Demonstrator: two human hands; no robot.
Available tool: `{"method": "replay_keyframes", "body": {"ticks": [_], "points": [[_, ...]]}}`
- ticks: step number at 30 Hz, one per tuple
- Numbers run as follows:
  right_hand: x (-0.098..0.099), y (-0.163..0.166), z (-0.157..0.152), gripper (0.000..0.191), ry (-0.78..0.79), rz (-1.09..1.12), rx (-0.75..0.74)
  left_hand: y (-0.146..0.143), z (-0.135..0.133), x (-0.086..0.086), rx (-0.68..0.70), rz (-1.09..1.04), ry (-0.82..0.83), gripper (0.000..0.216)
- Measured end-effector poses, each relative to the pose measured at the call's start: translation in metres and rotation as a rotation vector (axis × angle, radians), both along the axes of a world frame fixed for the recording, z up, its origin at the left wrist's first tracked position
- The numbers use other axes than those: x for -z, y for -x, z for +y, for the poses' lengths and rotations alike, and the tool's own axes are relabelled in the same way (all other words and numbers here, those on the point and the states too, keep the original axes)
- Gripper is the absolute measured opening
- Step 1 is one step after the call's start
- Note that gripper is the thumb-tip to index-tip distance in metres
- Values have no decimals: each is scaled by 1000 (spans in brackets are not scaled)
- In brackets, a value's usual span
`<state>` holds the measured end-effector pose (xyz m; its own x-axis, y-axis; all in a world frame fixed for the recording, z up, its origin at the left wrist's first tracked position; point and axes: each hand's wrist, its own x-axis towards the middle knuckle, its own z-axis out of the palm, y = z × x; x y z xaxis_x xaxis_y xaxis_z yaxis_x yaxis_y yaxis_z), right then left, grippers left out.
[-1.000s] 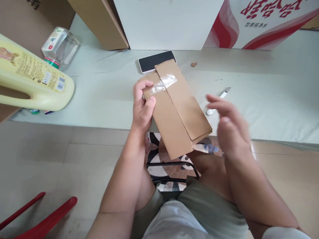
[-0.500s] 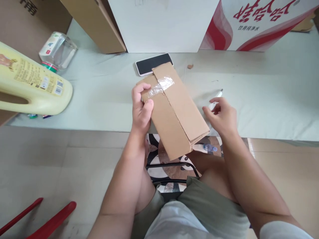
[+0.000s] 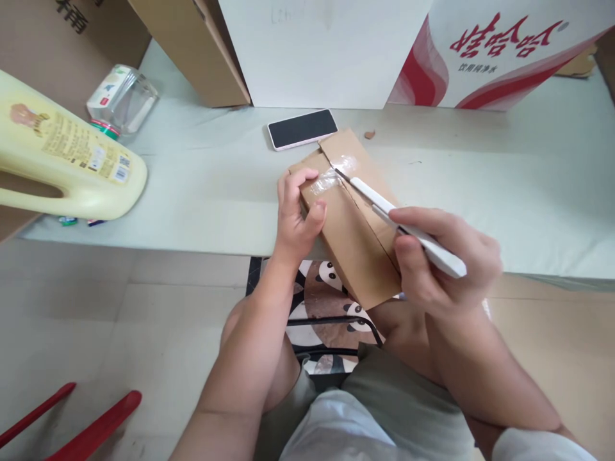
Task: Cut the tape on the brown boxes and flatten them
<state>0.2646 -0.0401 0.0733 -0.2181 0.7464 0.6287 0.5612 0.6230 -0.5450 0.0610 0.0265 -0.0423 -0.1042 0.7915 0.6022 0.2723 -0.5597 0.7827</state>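
Note:
A small brown cardboard box (image 3: 355, 237) is tilted at the table's front edge, with clear tape (image 3: 327, 181) across the seam near its far end. Wrapped around its left side is my left hand (image 3: 300, 214), thumb on top. My right hand (image 3: 446, 262) is closed on a white utility knife (image 3: 379, 200). The dark blade points away from me and its tip meets the taped seam. The near right corner of the box is partly hidden behind my right hand.
A phone (image 3: 302, 130) lies just beyond the box. Large white cartons (image 3: 327, 57) stand at the back. To the left are a yellow jug (image 3: 72, 153) and a clear bottle (image 3: 127, 102). A panda-patterned stool (image 3: 327, 307) is below the table edge.
My right hand has picked up the utility knife from the table and brought it over the box to the tape. My left hand and the box have shifted slightly right.

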Motion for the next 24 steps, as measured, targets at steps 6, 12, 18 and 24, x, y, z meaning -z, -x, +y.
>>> {"method": "replay_keyframes", "body": {"ticks": [6, 12, 18, 24], "points": [[3, 3, 7, 10, -57, -16, -15, -2, -1, -4, 2, 20, 20, 46], [0, 7, 6, 13, -57, -95, -6, -4, 0, -5, -27, 42, 6, 48], [1, 9, 8, 12, -51, -134, -2, -4, -1, -7, -14, 43, 20, 46], [3, 9, 7, 11, -30, -98, 27, -4, 0, -7, -7, 32, 22, 46]]}}
